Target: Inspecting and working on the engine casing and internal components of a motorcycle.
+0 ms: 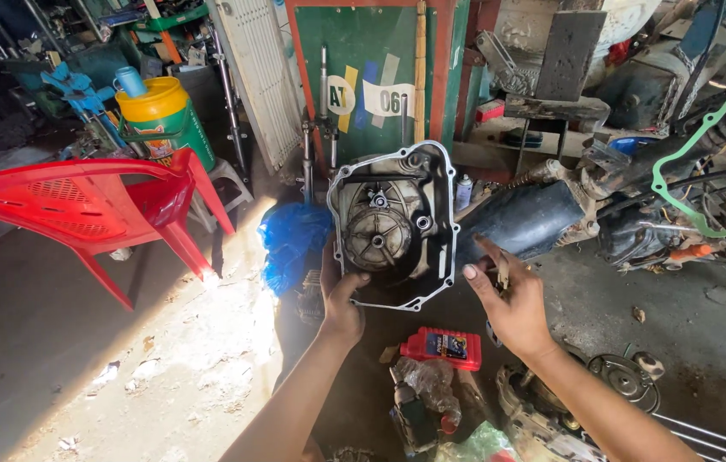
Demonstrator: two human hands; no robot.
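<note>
- Head view: the left hand (342, 299) holds an engine side cover (393, 224) up in front of the person, inner face toward the camera, with the thumb hooked over its lower left edge and the fingers behind it.
- The cover is off the floor, upright and slightly tilted; a pale gasket (447, 224) follows its rim, and a round recess with bolt bosses shows inside.
- The right hand (510, 306) is just beside the cover's lower right edge, apart from it. Its grip is loosely closed around a small dark part (502, 272); I cannot tell what that part is.
- The step in hand looks like inspecting or cleaning the cover's mating face, with the gasket in place on the rim.
- As a judgement, the next move calls for a steady left-hand hold while the right hand works along the rim; the thin gasket could tear or shift if it is scraped roughly.
- Below the hands, on the oily floor (705, 342), lie a red oil bottle (442, 347), crumpled clear plastic (427, 383) and engine parts (628, 376).
- A green gasket (705, 128) hangs over the motorcycle at right; a red plastic chair (89, 201) stands at left, with a blue plastic bag (290, 244) beside the cover.
</note>
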